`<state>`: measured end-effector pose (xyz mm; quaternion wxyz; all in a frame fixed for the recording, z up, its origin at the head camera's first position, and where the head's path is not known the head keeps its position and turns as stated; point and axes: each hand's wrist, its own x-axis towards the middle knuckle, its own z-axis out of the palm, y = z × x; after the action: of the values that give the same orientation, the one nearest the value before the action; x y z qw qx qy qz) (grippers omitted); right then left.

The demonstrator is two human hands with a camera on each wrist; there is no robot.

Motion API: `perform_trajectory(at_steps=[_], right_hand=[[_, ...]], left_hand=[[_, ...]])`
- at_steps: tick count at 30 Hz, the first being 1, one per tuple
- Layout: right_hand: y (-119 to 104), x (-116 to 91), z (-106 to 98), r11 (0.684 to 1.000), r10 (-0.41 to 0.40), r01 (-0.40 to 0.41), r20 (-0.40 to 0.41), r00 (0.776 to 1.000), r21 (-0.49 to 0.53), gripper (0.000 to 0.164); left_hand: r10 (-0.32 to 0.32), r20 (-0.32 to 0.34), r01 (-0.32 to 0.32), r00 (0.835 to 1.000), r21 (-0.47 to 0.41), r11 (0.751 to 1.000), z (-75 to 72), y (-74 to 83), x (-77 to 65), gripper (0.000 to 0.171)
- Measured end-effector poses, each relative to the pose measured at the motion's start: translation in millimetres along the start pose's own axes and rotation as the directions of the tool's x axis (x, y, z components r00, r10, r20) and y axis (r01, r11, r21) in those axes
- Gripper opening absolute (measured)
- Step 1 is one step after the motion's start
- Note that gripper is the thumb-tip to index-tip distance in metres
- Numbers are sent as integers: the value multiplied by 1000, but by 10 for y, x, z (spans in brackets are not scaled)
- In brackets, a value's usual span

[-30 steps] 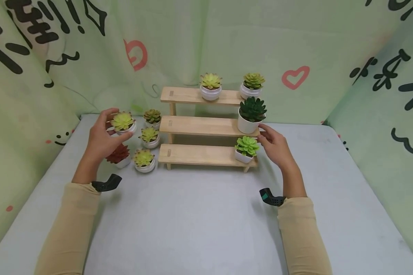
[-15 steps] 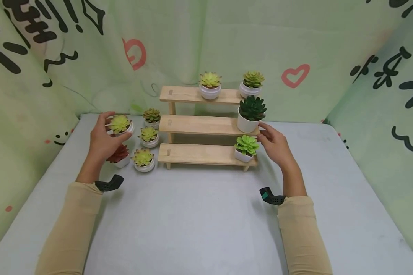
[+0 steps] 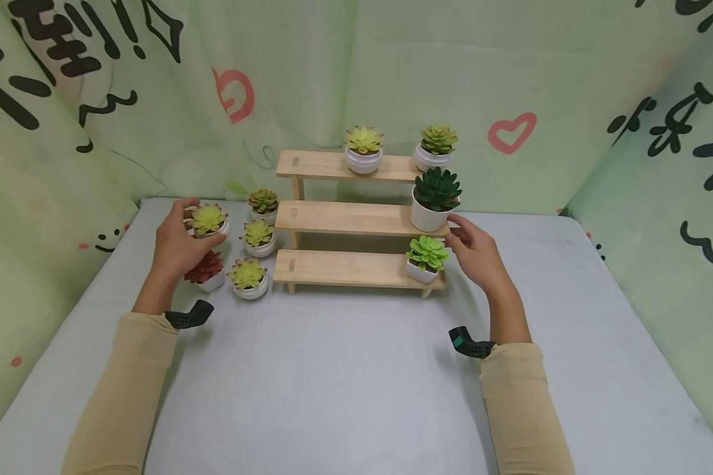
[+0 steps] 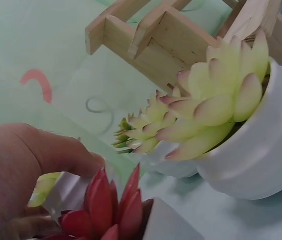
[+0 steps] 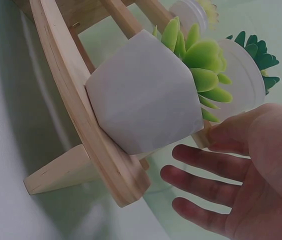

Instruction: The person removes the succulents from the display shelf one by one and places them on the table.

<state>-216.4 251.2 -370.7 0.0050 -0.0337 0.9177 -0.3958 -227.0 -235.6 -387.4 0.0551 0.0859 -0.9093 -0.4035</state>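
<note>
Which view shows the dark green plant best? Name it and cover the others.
Head view: there the dark green plant shows its leaves in full above its pot. The right wrist view shows only some leaves beyond the partly hidden pot; the left wrist view lacks it.

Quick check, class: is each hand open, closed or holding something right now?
Left hand: holding a yellow-green succulent by its pot.
Right hand: open, holding nothing, at the right end of the stand.

The fingers (image 3: 185, 203) of the left hand (image 3: 177, 244) are carrying a yellow-green succulent (image 3: 207, 219) slightly left and down in the head view, closer to the red succulent (image 3: 205, 268).
</note>
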Motion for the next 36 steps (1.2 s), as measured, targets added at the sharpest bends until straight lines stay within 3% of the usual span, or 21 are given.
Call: perform_trajectory(at_steps=[5,12,25,36], right_hand=[[-10,-6,1,1000,0,0,1,1000,3,50],[1,-31,4,1000,14,-14,11,1000,17,50],[-20,0,6,1000,11,-12,10,1000,12,50],[-28,-14,-4,1000,18,-18,9,1000,-2,50]], left_hand=[[-28,67,25,997,49,998,-27,-22,44,84],[-57,184,27,981,163,986,16,-38,90,90],[-69,234,0,970,282,959,3,26,185,79],[-62,287,-24,956,285,958,-2,15,247,76]])
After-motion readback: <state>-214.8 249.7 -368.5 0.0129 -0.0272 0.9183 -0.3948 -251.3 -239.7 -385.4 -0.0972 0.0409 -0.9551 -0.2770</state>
